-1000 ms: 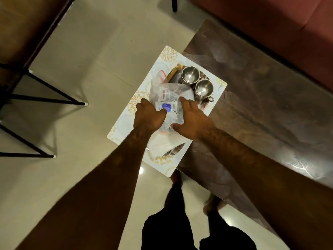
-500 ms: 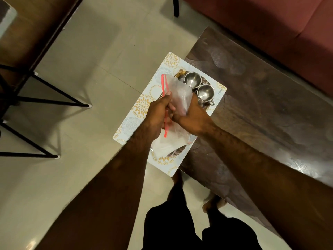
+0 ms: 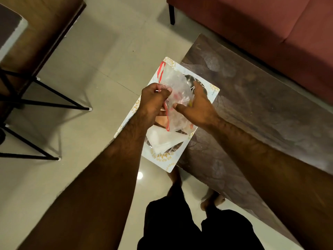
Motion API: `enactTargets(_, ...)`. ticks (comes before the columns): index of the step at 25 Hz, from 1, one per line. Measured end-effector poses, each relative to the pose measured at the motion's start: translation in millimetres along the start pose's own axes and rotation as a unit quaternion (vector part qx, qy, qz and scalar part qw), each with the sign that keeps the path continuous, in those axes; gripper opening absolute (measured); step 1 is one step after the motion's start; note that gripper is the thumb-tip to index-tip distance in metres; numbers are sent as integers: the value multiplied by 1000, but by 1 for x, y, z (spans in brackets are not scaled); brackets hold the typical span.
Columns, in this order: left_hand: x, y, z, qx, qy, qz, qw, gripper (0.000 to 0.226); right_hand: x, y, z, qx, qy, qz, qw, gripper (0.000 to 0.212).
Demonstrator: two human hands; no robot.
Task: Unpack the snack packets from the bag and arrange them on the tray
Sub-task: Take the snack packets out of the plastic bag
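The clear plastic bag (image 3: 177, 91), edged with a red zip strip (image 3: 161, 71), is held above the tray (image 3: 162, 159), between both hands. Its contents are blurred; red and yellow shapes show through the film. The left hand (image 3: 153, 100) is closed in a pinch on the left edge of the bag at the red strip. The right hand (image 3: 196, 107) is spread, fingers extended along the right side of the bag and thumb pointing toward the film; a firm grip cannot be confirmed. The tray is white with gold floral corners and sits on the near-left end of the dark table (image 3: 261, 114), overhanging the floor. A white folded packet (image 3: 162, 139) lies on the tray below the bag. A steel cup (image 3: 189, 80) is partly visible behind the bag.
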State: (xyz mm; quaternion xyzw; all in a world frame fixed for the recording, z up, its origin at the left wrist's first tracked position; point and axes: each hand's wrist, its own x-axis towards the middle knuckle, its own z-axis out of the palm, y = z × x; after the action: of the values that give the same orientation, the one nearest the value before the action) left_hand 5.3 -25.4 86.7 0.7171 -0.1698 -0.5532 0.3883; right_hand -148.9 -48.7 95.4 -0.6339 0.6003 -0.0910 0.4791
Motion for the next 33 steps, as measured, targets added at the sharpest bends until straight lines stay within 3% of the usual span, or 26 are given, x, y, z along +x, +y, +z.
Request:
enactTargets(5,-18,29,6,-46,-78,-48,995,40,-14,-33,-12,-39,9,-39,998,70)
enactTargets(8,-22,36,9,-26,-94,-9,995,24,-22,-46,-19,-31,1,-63,998,52)
enactTargets(12,-24,34,15,77,-29,52,995,22,-26,-47,-29,-52,20,-40,998,52)
enactTargets(15,-20,31,17,142,12,58,988,57,-28,-48,-33,-37,31,-26,999,65)
enactTargets(17,-19,30,19,191,-4,50,980,67,-27,-49,-35,-20,32,-26,999,75)
enactTargets(20,-20,29,17,226,13,58,972,46,-27,-47,-37,-17,56,-44,997,76)
enactTargets(22,-24,33,11,240,82,100,962,46,-26,-44,-43,-64,116,-59,989,65)
enactTargets(25,-31,42,-3,333,189,163,909,50,-17,-37,-58,-188,160,-21,969,44)
enactTargets(28,-34,45,-11,384,145,183,893,44,-21,-34,-66,-263,162,16,951,42)
enactTargets(31,-35,42,-7,360,105,186,908,37,-29,-42,-65,-354,200,-114,907,41)
enactTargets(33,-33,39,-3,344,100,201,912,27,-24,-55,-58,-389,118,-187,895,42)
